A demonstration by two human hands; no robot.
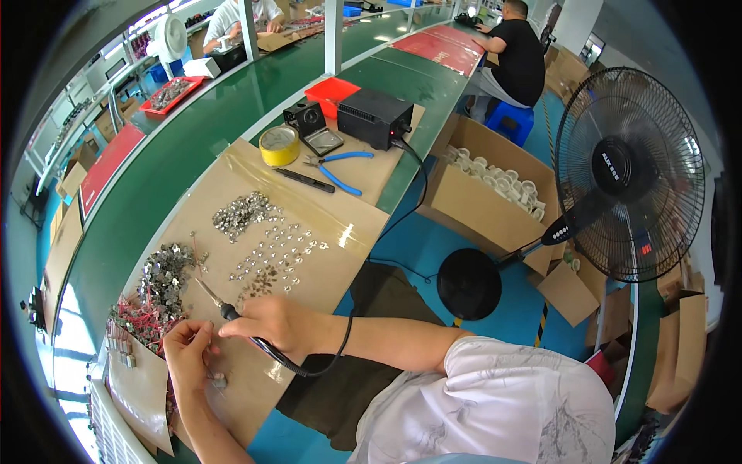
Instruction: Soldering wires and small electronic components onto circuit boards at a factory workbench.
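Note:
My right hand [280, 326] grips a soldering iron [227, 310], its thin metal tip angled up and left over the work board. The black cord runs back past my wrist. Just left of it, my left hand [188, 357] has thumb and fingers pinched together; what they hold is too small to make out. A small grey metal part [219, 380] is beside that hand, touching or apart I cannot tell. Beyond my left hand lies a heap of metal parts with red wires [164, 280]. Small shiny metal pieces [241, 215] are piled and scattered farther up the board [232, 174].
Yellow tape [279, 145], blue-handled pliers [340, 158], a black tweezer-like tool [304, 180], a black power unit [375, 117] and a red bin [332, 94] stand farther back. To the right are a carton of white parts [495, 203] and a standing fan [618, 170]. Two people work beyond.

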